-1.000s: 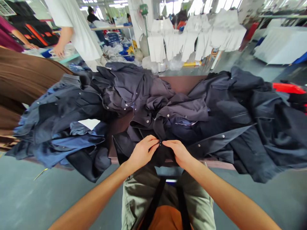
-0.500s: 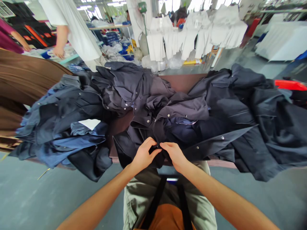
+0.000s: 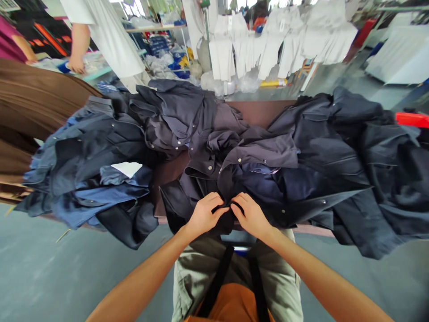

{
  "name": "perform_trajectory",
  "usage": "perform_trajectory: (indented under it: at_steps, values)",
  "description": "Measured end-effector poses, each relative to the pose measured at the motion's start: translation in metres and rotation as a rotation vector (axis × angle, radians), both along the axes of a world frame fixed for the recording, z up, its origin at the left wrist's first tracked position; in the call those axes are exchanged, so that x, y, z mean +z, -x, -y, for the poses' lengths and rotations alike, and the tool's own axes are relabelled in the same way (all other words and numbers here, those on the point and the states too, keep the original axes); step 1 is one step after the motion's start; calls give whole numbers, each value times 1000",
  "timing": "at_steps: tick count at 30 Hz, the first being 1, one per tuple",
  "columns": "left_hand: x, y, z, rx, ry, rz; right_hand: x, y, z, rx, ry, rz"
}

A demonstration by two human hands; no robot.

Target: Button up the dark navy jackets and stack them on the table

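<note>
As hands (image 3: 204, 214) pinch dark twill jkt (image 3: 221, 223), metal snaps (image 3: 210, 167) show.

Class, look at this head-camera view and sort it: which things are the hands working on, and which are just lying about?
In hand: left hand, right hand, dark jacket pinched between them.

Lying about: blue jackets, black jacket, brown cloth, white garments.

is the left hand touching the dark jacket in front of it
Touching: the head view shows the left hand on the front edge of the dark snap-front jacket, with no gap between them.
</note>
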State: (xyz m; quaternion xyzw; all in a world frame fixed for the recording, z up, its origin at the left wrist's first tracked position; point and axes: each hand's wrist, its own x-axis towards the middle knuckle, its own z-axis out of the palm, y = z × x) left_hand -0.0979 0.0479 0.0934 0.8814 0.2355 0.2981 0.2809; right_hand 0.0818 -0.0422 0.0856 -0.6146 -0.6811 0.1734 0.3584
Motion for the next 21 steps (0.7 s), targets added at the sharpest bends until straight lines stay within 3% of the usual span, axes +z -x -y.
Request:
perform_trajectory:
  at_steps: [9,17,21]
  values:
    - [-9,-1,-4,4,14,-22,-2,8,-7,12,-38,-7]
    - [-9,0,-4,46,273,104,1,9,-12,24,-37,30]
    - [-12,-1,-7,62,310,151,-3,9,-13,34,-36,30]
